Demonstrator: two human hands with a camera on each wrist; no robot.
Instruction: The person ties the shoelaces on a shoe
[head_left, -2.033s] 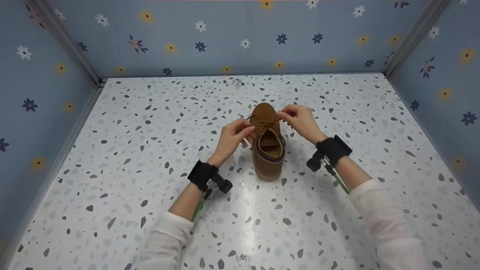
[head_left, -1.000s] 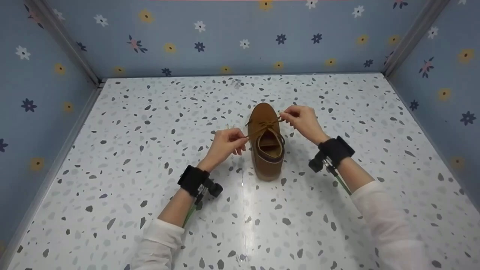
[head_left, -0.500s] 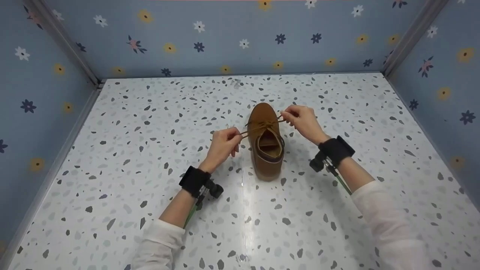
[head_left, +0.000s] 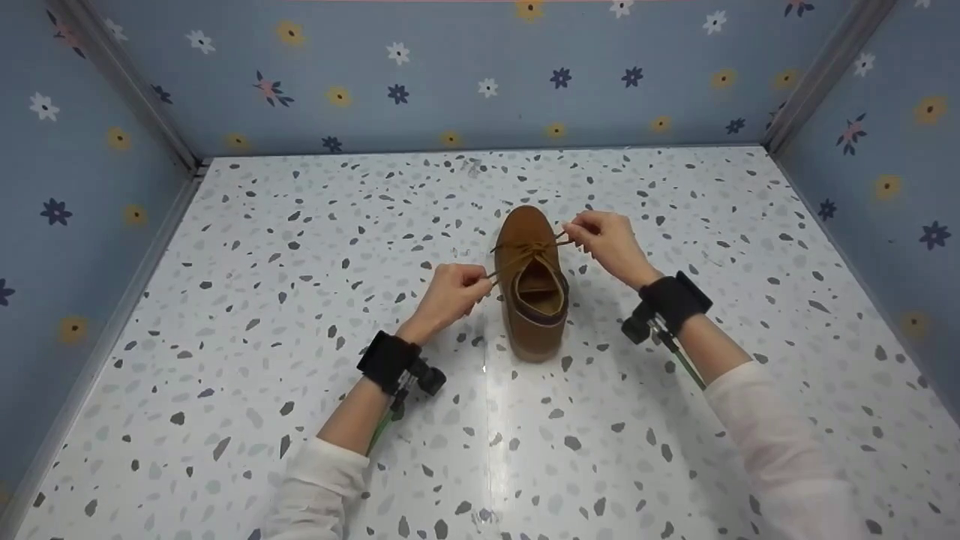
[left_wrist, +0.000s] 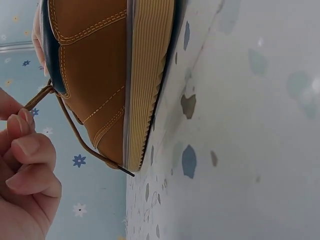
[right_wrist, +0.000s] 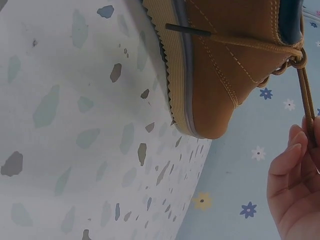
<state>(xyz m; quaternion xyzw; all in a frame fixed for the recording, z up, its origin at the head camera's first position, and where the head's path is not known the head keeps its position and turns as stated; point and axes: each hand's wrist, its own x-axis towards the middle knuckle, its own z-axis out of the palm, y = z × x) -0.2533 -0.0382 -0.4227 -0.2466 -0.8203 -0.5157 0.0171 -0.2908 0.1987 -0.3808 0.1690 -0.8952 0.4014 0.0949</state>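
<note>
A brown lace-up shoe (head_left: 537, 341) stands upright on its sole, toe pointing away from me. At its left side my left hand (head_left: 448, 292) pinches the shoelace (left_wrist: 39, 97) between thumb and fingertips, pulled taut from the knot. On the other side, my right hand (head_left: 609, 241) pinches a doubled strand of the lace (right_wrist: 306, 92), drawn out to the right. The knot (right_wrist: 298, 59) sits at the top of the tongue, in front of the shoe's opening. One loose lace end with a dark tip (left_wrist: 127, 171) hangs down over the shoe's side near the toe.
The shoe rests on a white speckled tabletop (head_left: 300, 420). Blue flowered panels (head_left: 450, 75) enclose the back and both sides, joined by grey corner strips. Each wrist wears a black strap (head_left: 390, 361) with a small camera and a green cable.
My left hand has moved left and toward me from above the laces, drawing its strand out and tightening the knot area. My right hand has shifted slightly right, still pinching. The shoe has stayed put.
</note>
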